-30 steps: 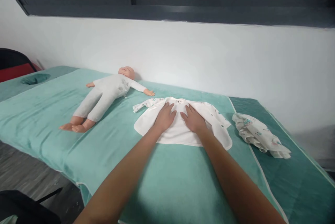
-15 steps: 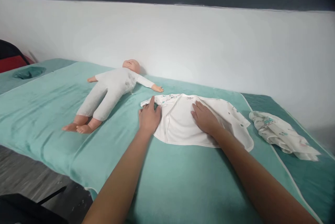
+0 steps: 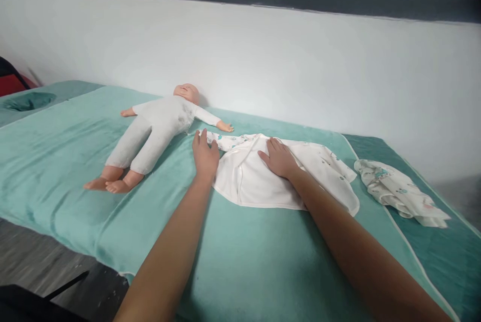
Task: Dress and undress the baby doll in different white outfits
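Observation:
A small white baby shirt [image 3: 246, 181] with a printed sleeve lies spread on the green bed cover. At the end of its left sleeve is my left hand [image 3: 205, 156], thumb and fingers apart, touching the cuff. My right hand [image 3: 280, 159] rests flat on the shirt's upper middle, fingers stretched out, covering part of the cloth. To the left, a baby doll [image 3: 161, 121] in a white body suit lies on its back, one arm reaching toward the shirt's sleeve.
A crumpled printed baby garment [image 3: 400, 191] lies on the darker green strip at the right. The green bed cover [image 3: 240, 262] runs along a white wall [image 3: 263, 66]. A face-hole opening [image 3: 30, 101] shows at the far left; a black object [image 3: 33, 304] stands below the bed edge.
My left hand has moved left and slightly up, and the left sleeve now lies stretched out further. My right hand has slid a little left and up the shirt. The view has shifted slightly.

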Demonstrator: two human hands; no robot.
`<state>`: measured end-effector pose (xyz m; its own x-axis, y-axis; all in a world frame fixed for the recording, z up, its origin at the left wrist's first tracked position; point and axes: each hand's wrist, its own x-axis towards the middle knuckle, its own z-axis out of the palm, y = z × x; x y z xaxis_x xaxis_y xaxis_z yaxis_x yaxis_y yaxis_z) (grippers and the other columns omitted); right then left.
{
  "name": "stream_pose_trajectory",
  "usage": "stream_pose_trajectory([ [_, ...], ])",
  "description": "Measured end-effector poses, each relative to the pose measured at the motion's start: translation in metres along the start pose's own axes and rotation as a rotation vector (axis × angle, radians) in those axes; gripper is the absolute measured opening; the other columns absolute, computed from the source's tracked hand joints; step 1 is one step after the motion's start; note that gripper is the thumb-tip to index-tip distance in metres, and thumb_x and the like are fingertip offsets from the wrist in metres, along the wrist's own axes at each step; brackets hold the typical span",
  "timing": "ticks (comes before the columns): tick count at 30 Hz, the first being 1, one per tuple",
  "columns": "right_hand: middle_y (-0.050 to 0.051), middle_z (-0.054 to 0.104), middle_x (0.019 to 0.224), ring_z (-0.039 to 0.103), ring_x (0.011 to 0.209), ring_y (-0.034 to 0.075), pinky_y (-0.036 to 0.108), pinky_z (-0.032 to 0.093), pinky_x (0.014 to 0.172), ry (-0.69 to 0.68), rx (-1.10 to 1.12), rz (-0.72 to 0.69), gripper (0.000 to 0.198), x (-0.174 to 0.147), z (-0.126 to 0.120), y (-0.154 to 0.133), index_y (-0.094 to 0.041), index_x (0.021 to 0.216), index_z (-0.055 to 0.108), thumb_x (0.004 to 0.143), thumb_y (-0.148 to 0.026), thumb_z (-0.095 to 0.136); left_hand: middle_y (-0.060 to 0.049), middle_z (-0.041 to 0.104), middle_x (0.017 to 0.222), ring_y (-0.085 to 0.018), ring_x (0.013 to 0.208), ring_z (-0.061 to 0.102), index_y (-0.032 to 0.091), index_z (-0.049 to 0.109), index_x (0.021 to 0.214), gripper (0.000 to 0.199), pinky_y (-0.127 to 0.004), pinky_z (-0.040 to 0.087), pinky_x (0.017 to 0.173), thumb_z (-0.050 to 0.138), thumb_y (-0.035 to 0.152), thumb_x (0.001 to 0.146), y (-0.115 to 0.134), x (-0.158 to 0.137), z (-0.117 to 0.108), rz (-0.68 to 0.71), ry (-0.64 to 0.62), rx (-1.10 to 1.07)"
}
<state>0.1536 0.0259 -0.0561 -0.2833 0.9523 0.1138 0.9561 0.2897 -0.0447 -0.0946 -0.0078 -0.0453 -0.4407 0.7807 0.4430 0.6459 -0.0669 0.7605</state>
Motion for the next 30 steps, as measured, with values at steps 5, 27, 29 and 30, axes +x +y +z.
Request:
stream_pose_trajectory([
  [5, 0.019, 0.026, 0.159, 0.023, 0.148, 0.030, 0.044, 0.021, 0.119, -0.001, 0.021, 0.030, 0.074, 0.008, 0.002, -0.003, -0.003, 0.149, 0.031, 0.098, -0.055, 0.023, -0.014, 0.059, 0.125, -0.027, 0.119, 0.051, 0.017, 0.062, 0.117, 0.030, -0.043, 0.041, 0.103, 0.045, 0.021, 0.092, 0.012, -0.016, -0.011, 0.237, 0.129, 0.104],
  [27, 0.016, 0.020, 0.162, 0.015, 0.151, 0.026, 0.046, 0.017, 0.120, -0.037, 0.071, -0.174, 0.072, -0.096, -0.018, -0.001, -0.006, 0.152, 0.029, 0.099, -0.055, 0.019, -0.002, 0.060, 0.071, -0.016, 0.073, 0.051, 0.018, 0.057, 0.069, 0.035, -0.035, 0.036, 0.075, 0.042, 0.030, 0.098, 0.053, -0.117, -0.069, 0.806, -0.586, 0.186],
  [29, 0.014, 0.022, 0.162, 0.017, 0.150, 0.026, 0.046, 0.019, 0.120, -0.019, 0.110, -0.217, 0.070, -0.119, -0.022, 0.006, -0.010, 0.151, 0.032, 0.100, -0.055, 0.021, -0.002, 0.060, 0.071, -0.016, 0.073, 0.051, 0.019, 0.056, 0.069, 0.036, -0.035, 0.036, 0.074, 0.041, 0.031, 0.098, 0.053, -0.118, -0.071, 0.778, -0.580, 0.219],
  [30, 0.013, 0.024, 0.161, 0.018, 0.150, 0.026, 0.046, 0.021, 0.119, 0.003, 0.136, -0.231, 0.067, -0.130, -0.024, 0.011, -0.012, 0.150, 0.034, 0.100, -0.055, 0.023, -0.002, 0.060, 0.071, -0.017, 0.074, 0.051, 0.019, 0.056, 0.068, 0.036, -0.035, 0.036, 0.074, 0.041, 0.032, 0.098, 0.053, -0.118, -0.071, 0.763, -0.577, 0.229],
])
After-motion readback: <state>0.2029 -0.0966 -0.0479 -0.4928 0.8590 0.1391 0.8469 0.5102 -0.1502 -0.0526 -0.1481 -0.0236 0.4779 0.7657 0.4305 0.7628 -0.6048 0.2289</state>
